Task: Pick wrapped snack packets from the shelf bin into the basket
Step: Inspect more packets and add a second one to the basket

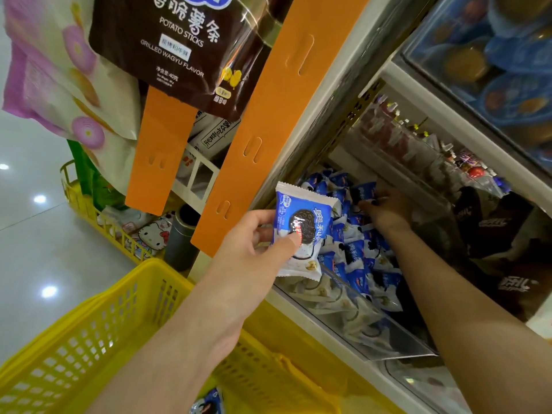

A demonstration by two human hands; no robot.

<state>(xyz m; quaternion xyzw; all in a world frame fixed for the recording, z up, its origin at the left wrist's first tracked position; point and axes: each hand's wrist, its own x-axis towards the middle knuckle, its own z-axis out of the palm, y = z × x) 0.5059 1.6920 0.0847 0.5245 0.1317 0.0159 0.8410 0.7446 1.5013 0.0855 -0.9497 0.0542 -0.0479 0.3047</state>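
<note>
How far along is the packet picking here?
Done: one wrapped packet lies in the yellow basket. In hand: the left hand pinches a blue packet beside the shelf bin, not yet dropped; the right hand reaches among the bin packets. Left: many fill the bin.

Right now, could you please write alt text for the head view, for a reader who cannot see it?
A person's left hand holds a blue-and-white snack packet above a yellow basket, while the right hand reaches into a shelf bin full of similar packets. Another packet already lies in the basket.
</note>
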